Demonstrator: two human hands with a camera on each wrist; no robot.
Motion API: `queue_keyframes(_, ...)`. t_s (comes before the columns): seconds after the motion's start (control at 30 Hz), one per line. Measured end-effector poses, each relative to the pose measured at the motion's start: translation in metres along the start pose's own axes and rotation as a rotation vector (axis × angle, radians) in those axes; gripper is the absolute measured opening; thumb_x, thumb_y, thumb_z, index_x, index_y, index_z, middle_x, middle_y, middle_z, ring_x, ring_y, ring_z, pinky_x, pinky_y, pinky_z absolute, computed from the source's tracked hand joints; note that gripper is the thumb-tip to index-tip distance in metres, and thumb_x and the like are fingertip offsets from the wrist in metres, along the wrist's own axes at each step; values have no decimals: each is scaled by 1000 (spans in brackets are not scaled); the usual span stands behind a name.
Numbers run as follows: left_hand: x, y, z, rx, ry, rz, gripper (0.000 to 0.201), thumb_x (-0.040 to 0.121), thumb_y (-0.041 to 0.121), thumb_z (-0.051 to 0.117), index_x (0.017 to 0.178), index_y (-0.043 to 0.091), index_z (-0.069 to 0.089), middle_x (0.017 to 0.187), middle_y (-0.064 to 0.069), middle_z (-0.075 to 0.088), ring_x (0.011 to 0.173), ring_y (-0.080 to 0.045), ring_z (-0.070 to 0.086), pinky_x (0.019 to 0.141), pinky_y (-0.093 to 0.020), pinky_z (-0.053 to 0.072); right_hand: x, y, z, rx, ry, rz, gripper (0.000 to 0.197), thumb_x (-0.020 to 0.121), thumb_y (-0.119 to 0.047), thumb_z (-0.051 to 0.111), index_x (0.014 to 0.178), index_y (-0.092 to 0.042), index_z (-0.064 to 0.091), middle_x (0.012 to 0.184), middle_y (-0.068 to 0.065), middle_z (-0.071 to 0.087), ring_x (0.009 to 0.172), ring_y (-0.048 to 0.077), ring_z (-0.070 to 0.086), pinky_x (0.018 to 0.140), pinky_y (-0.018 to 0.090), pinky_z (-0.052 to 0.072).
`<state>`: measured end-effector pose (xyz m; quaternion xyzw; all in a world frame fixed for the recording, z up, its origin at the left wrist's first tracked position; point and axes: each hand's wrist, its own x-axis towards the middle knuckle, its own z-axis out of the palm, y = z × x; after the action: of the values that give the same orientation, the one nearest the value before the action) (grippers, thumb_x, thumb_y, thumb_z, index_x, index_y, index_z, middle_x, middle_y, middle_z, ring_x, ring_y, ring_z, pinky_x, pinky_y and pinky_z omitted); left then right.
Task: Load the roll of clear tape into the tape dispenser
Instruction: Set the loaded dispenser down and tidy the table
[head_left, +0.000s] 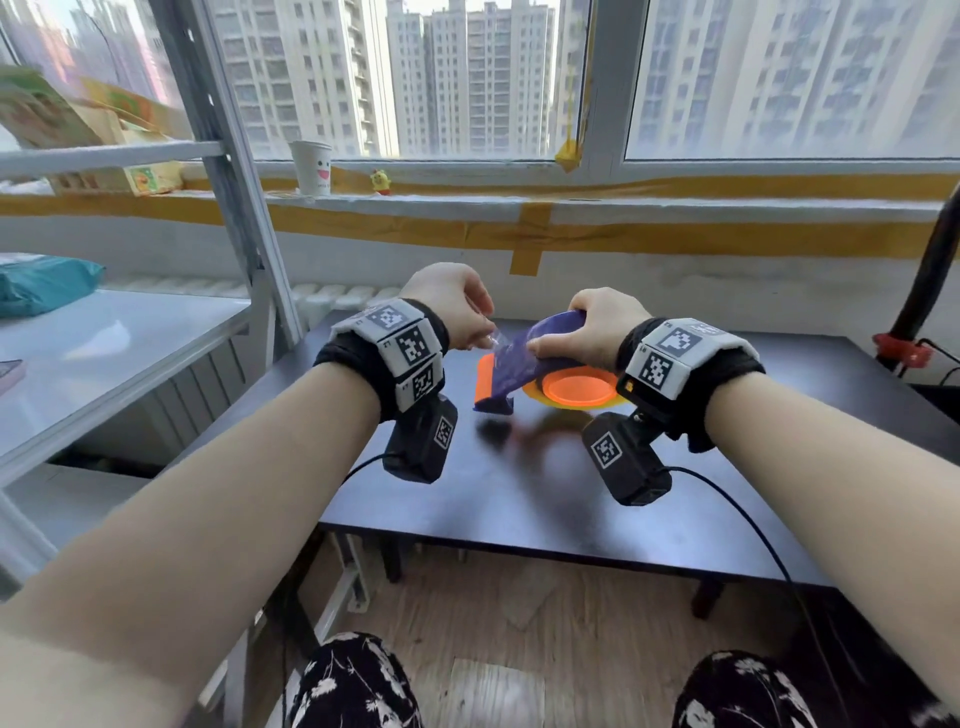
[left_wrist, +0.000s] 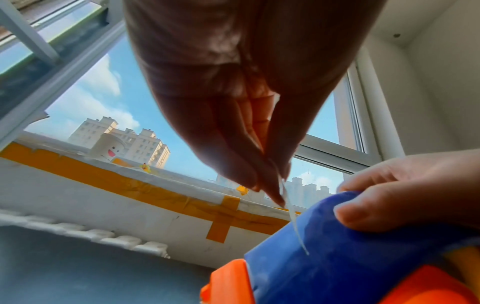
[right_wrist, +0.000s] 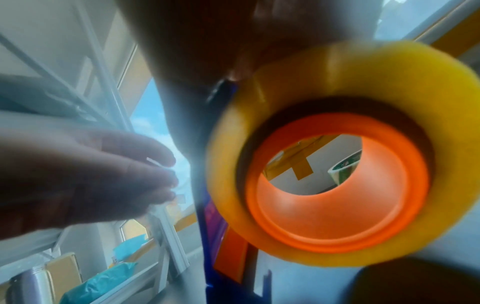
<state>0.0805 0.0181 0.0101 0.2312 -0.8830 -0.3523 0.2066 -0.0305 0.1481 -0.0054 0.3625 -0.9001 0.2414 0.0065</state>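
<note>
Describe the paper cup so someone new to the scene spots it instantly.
Look along the windowsill above the dark table. The paper cup stands upright near its left end, beside the metal rack's upright. It is white with a smiling face, taller than the small yellow toy to its right.

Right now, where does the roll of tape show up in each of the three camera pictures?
Head: the tape roll sits just right of centre, a yellow rim around an orange hub under the right hand.
Left wrist: only a yellow sliver at the lower right edge.
Right wrist: it fills the right half, seen end-on.
Shared landmark: the blue dispenser, lower right in the left wrist view, a dark strip beside the roll in the right.
</note>
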Motion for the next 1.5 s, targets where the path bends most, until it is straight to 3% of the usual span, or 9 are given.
queue_keyframes(0.23,-13,10,0,-261,-92,-93,19,80,0,67,77,16,58,83,-8,66,73,-16,67,65,-23,59,-25,26,-35,-62,79,51,42,71,-51,69,80,-13,55,82,4,57,79,25,51,68,29,35)
queue_keyframes(0.37,-14,27,15,-304,-155,-95,21,80,-2,67,96,10,60,83,-7,66,72,-15,65,72,-27,58,-40,54,-57,-107,168,134,43,72,-54,67,73,-13,53,81,6,56,79,29,51,67,30,33)
queue_keyframes(0.53,-10,49,41,-307,-225,-73,20,81,-2,66,95,10,59,81,-6,64,67,-12,65,54,-17,56,-52,88,-64,-124,206,238,39,79,-47,63,91,-9,64,101,14,67,103,35,59,84,37,44)
queue_keyframes(0.63,-5,57,55,-278,-232,-63,18,79,0,68,81,15,59,100,-14,68,81,-22,68,64,-24,58,-53,104,-60,-107,201,295,32,79,-45,63,84,-14,59,106,14,68,106,35,59,93,41,45)
queue_keyframes(0.73,1,62,66,-270,-229,-63,21,79,0,68,77,19,58,113,-17,67,94,-27,68,71,-28,58,-48,114,-56,-88,206,352,38,80,-44,63,98,-11,66,110,12,67,112,34,56,97,41,41)
queue_keyframes(1.0,31,60,90,-275,-223,-98,23,75,-3,71,82,16,61,108,-13,65,87,-22,65,66,-24,58,-24,136,-46,-139,124,331,36,78,-36,67,106,-14,71,106,13,71,105,32,63,83,29,47)
queue_keyframes(1.17,51,56,101,-299,-207,-141,17,79,1,68,87,13,60,114,-18,65,87,-26,66,77,-32,59,-14,136,-43,-294,-32,311,47,68,-38,76,103,-8,64,106,10,69,102,28,64,75,28,46)
queue_keyframes(1.33,71,51,108,-347,-199,-150,19,79,1,68,79,18,58,108,-12,64,84,-22,64,62,-22,57,-10,131,-39,-374,-123,290,39,63,-37,80,79,-12,55,87,8,62,86,28,63,64,27,42)
queue_keyframes(1.5,83,48,111,-414,-238,-155,27,80,-5,64,99,13,57,101,-10,63,95,-22,62,73,-28,54,0,111,-54,-273,-19,255,43,76,-44,66,64,-7,50,86,13,61,90,30,61,71,29,44)
